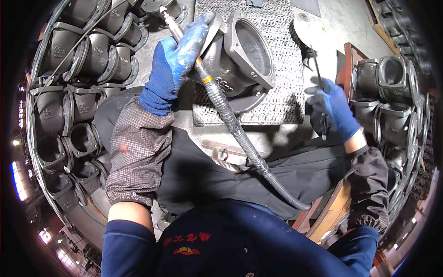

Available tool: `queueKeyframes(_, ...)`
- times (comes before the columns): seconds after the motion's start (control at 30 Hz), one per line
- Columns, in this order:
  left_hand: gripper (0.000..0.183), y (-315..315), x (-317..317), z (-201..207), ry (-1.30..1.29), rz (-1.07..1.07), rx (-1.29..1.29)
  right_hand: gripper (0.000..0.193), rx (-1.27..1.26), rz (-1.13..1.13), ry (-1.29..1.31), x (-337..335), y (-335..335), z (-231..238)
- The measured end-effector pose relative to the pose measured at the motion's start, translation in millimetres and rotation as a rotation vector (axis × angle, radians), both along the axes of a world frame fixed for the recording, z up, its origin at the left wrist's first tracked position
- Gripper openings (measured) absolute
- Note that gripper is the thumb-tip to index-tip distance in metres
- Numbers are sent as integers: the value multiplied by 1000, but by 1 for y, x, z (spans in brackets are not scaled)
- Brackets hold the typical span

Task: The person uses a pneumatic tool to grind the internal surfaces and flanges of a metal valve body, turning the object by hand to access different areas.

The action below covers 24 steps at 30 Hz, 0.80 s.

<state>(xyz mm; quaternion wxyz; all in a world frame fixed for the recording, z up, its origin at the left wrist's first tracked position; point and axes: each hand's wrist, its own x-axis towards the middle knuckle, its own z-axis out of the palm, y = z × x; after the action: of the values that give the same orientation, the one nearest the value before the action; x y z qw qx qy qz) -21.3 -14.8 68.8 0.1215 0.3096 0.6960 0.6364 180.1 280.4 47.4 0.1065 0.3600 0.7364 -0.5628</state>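
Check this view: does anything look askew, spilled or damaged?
No spill or clear damage stands out. The grey flanged pipe casting sits tilted on the patterned mat, leaning rather than level. The left glove is smeared whitish, and the white round disc has brownish marks; both may just be work grime.
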Motion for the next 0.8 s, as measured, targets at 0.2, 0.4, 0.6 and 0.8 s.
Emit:
queueKeyframes(0.2,36,-4,-11,-4,149,-48,-192,47,254,171,377,-15,-16,12)
queueKeyframes(0.4,30,-4,-17,1,456,-114,-166,48,1010,768,571,-55,-13,25)
queueKeyframes(0.6,35,-15,-37,-11,848,-92,-241,36,1377,960,572,-84,-8,16)
queueKeyframes(0.8,34,-9,-37,-12,788,-50,-275,40,1473,1124,435,-99,-8,16)
